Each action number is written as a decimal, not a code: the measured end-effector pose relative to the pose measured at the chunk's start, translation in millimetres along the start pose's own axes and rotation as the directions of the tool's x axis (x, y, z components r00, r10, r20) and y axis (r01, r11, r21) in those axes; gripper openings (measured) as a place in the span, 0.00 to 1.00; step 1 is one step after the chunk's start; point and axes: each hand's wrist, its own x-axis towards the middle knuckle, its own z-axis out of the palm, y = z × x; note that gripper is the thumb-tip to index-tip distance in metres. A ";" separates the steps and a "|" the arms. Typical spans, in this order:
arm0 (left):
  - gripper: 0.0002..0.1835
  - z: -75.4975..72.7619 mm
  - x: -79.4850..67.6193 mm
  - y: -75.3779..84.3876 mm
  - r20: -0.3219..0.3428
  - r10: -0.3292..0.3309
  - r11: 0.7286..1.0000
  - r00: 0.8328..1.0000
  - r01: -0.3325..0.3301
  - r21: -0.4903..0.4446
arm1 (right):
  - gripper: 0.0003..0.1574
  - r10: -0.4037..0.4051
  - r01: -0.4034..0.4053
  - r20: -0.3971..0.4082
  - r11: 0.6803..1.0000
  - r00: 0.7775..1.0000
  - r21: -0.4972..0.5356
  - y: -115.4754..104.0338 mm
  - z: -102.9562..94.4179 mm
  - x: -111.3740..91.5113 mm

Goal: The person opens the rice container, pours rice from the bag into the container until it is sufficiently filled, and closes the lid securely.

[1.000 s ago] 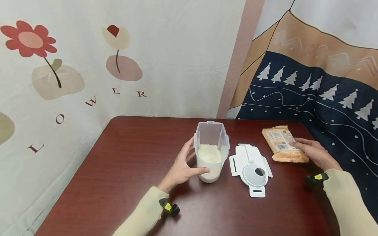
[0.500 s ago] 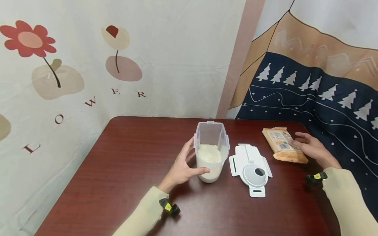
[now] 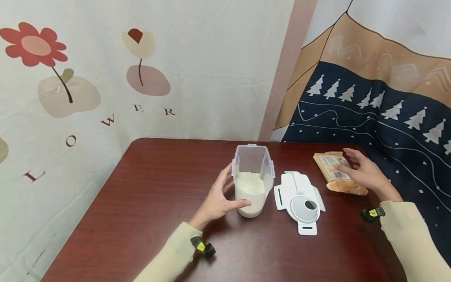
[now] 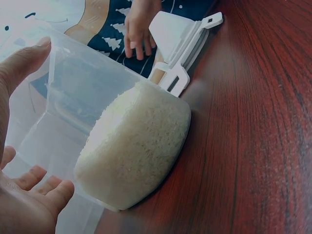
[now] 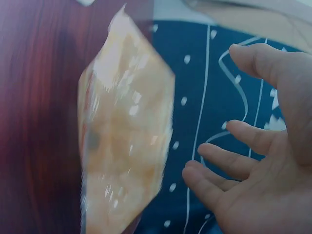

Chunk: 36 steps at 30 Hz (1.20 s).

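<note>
The left hand [image 3: 215,203] grips a translucent, tapering plastic container [image 3: 251,159], upright between its thumb and curved fingers, white grainy rice [image 3: 250,183] filling the lower part. The right hand [image 3: 368,175] has its fingers spread just beside a glossy orange rectangular packet [image 3: 339,181]. Between both hands, a flat white plastic lid [image 3: 298,199] lies on the red-brown, wood-grained desk [image 3: 158,188].

Desk [image 3: 169,184]: wood-grain top, smooth, semi-gloss
Container [image 3: 246,160], toward desk's far edge: translucent plastic, smooth, slight sheen
Rice [image 3: 250,184]: grainy, matt
Lid [image 3: 297,203], between container and desk's right edge: opaque plastic, smooth, low sheen
Packet [image 3: 336,182], near desk's far right corner: glossy film, wrinkled
Curtain [image 3: 211,78], beyond far edge: matt cloth, creased
Sleeves [image 3: 410,231]: matt cloth
</note>
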 end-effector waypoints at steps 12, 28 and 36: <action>0.63 0.0 -0.7 2.5 0.007 0.007 1.000 1.000 -0.007 -0.007 | 0.49 -0.128 0.120 0.070 0.987 0.989 0.106 -38.7 15.8 -7.2; 0.63 1.0 0.6 -1.3 0.009 0.013 1.000 1.000 -0.013 -0.016 | 0.38 -0.158 0.088 0.251 0.959 0.955 0.270 -55.5 52.4 -6.1; 0.63 0.0 0.3 -1.5 0.006 0.012 1.000 1.000 -0.012 -0.013 | 0.40 -0.041 -0.068 0.313 0.942 0.949 0.328 -63.5 64.1 -4.3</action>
